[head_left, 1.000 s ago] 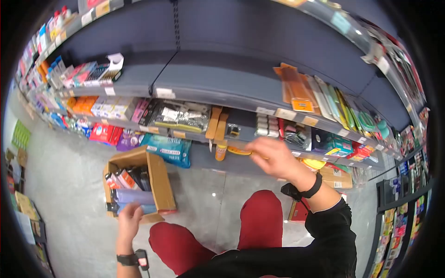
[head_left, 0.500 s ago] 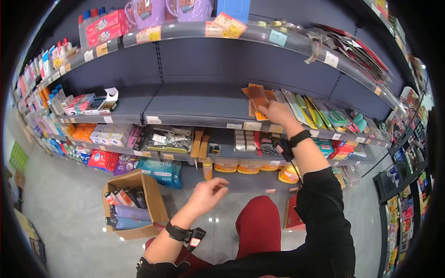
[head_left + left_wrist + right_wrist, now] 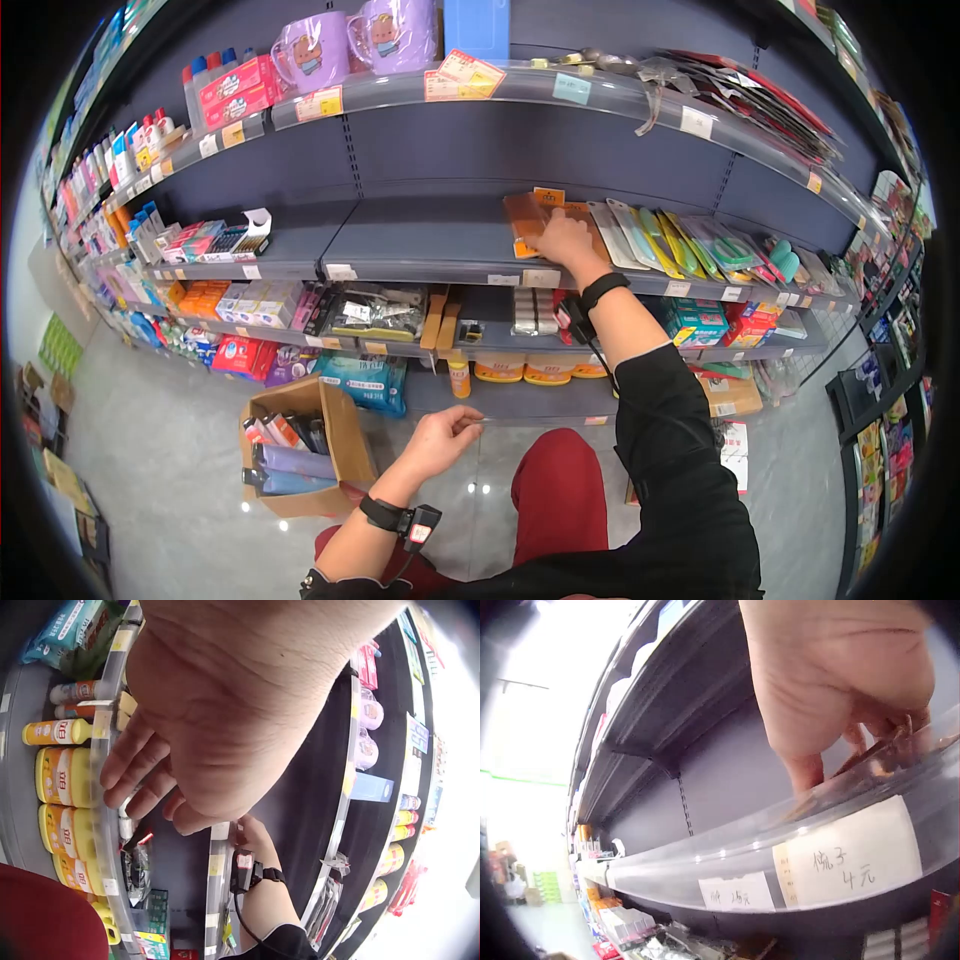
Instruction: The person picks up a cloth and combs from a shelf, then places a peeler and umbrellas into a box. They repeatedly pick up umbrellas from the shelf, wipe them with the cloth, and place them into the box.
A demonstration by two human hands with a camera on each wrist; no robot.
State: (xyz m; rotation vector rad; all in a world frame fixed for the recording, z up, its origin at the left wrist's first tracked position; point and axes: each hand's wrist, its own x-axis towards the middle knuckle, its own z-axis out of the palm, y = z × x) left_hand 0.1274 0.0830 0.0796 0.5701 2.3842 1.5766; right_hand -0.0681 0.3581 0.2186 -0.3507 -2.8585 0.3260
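Observation:
In the head view my right hand [image 3: 565,240] reaches over the shelf lip and grips among flat brown packs [image 3: 525,222] with orange cards. From the right wrist view, its thumb and fingers point down behind the clear lip, with brown pieces [image 3: 885,754] around the fingertips; much of their hold is hidden. My left hand [image 3: 440,442] hovers above the floor in front of the lowest shelf, fingers loosely bent and holding nothing. Up close in the left wrist view, that hand [image 3: 217,727] shows its palm and relaxed fingers.
Green and yellow carded packs [image 3: 670,240] stand right of the brown ones. A cardboard box [image 3: 350,440] with bottles sits on the floor at left. Yellow tubs [image 3: 548,372] and a yellow bottle [image 3: 459,375] line the bottom shelf. Purple mugs [image 3: 312,50] stand on the shelf above.
My right hand has risen from the lower shelf to the brown packs, which have shifted slightly left since half a second ago. The left hand has come away from the cardboard box toward the middle.

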